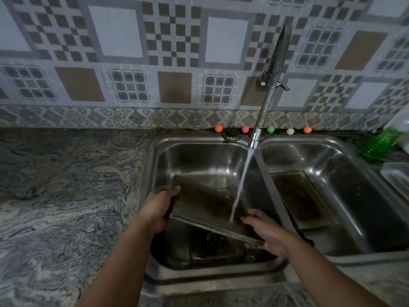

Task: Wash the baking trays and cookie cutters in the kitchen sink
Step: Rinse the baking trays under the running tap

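Observation:
A dark, stained baking tray point(205, 202) is held tilted over the left basin of the steel double sink point(259, 156). My left hand point(158, 203) grips its left edge, and my right hand point(265, 233) grips its near right corner. Water streams from the flexible spring faucet point(269, 89) onto the tray's right side. A second tray point(301, 198), brown with residue, lies in the right basin. Another dark tray point(212, 244) sits low in the left basin under the held one. I see no cookie cutters.
A grey marbled stone counter point(62, 191) spreads to the left. Small coloured balls point(245, 129) line the sink's back edge. A green plastic item point(379, 144) and a clear container point(396, 176) stand at the right. A patterned tile wall rises behind.

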